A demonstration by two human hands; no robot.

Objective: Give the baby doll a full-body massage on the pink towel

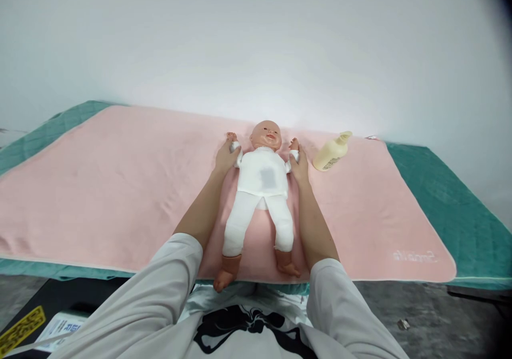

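Fingers of our left hand and right hand are holding the doll by its sleeved forearms; we are aiming for light, even pressure.

Wall: bright and pale on my screen, the glow strongest just beyond the doll, greyer towards the top; I can't place the light's source.
Blanket: soft, even light, with faint shadows in the creases and beside the doll.
Shirt: close to washed out; I make out few folds.
Bottle: well lit, its lettering too soft for me to read.
Floor: dim, its texture smeared.
Sleeves: stretched large towards the bottom edge.
Top right corner: lost to blurred black.
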